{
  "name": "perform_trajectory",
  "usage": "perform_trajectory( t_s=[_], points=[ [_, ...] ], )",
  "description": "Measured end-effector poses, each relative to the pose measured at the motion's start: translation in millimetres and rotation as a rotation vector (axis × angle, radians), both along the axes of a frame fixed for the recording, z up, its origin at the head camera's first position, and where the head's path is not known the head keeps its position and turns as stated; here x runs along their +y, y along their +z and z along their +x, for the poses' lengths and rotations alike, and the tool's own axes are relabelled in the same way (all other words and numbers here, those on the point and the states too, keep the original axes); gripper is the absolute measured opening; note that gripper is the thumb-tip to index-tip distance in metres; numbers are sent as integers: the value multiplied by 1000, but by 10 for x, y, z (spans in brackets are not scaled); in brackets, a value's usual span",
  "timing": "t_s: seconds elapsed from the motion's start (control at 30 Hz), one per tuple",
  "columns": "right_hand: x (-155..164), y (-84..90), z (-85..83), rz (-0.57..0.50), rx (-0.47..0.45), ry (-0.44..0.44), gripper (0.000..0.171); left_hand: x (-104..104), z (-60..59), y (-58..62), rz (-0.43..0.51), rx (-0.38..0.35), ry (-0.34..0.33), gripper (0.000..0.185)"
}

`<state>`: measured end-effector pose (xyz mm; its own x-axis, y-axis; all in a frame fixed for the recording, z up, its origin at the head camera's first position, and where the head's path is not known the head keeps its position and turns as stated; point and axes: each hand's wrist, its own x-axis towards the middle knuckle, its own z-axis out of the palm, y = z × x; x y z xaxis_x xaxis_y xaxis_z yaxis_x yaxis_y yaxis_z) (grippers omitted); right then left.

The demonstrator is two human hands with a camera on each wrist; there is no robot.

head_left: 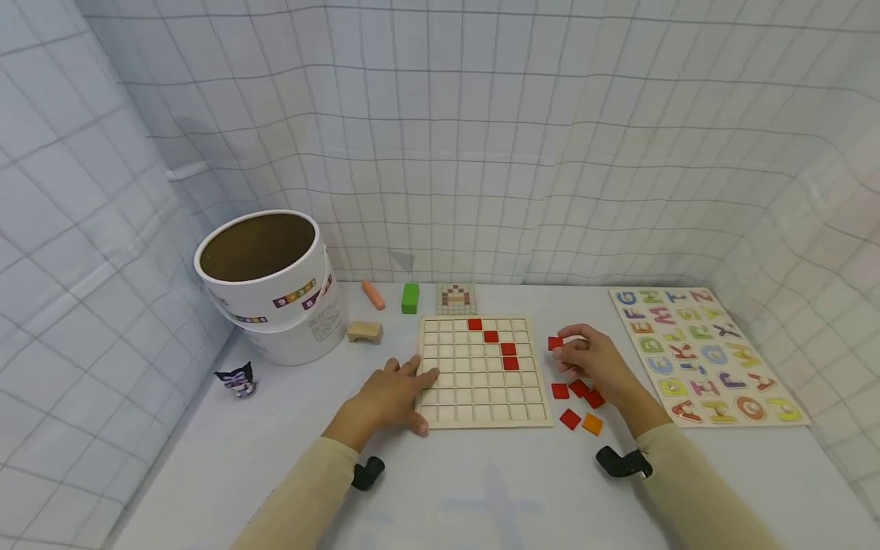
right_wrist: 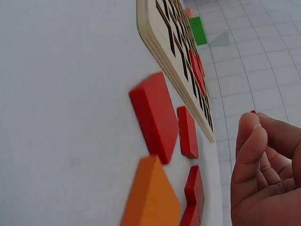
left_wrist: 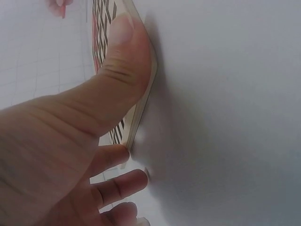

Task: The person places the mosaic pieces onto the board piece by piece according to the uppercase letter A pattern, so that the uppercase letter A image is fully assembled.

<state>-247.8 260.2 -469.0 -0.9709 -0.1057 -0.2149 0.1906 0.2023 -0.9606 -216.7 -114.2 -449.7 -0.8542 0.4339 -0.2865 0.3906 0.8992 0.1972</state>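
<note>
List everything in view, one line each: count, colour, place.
grid board: 1, pale wood, table centre
tiles on board: 4, red, diagonal at upper right
loose tiles: 4 red, 1 orange, right of board
held tile: 1, red, in right hand
alphabet puzzle: 1, multicolour, far right
pattern card: 1, behind board
green block: 1, green, behind board
orange stick: 1, left of green block
arch block: 1, wood, by bucket
bucket: 1, white, back left
figurine: 1, dark, left edge
left hand: on board's left edge
right hand: pinches tile
</note>
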Motion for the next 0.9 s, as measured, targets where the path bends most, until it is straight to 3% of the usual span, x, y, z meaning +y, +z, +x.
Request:
perform_trajectory(
  t_s=[0.17, 0.37, 0.63, 0.9],
  points=[
    [-295, -30, 6, 81, 12, 124, 40, -25, 12, 13, 9, 2, 2, 99],
    [-523, -45, 91, 318, 71, 268, 28, -5, 17, 29, 12, 6, -6, 99],
    [-641, -71, 142, 523, 123, 232, 20, 21, 19, 10, 7, 7, -3, 99],
    [-244, 86, 157, 471, 243, 103, 28, 15, 5, 2, 3, 1, -1, 99]
  ],
)
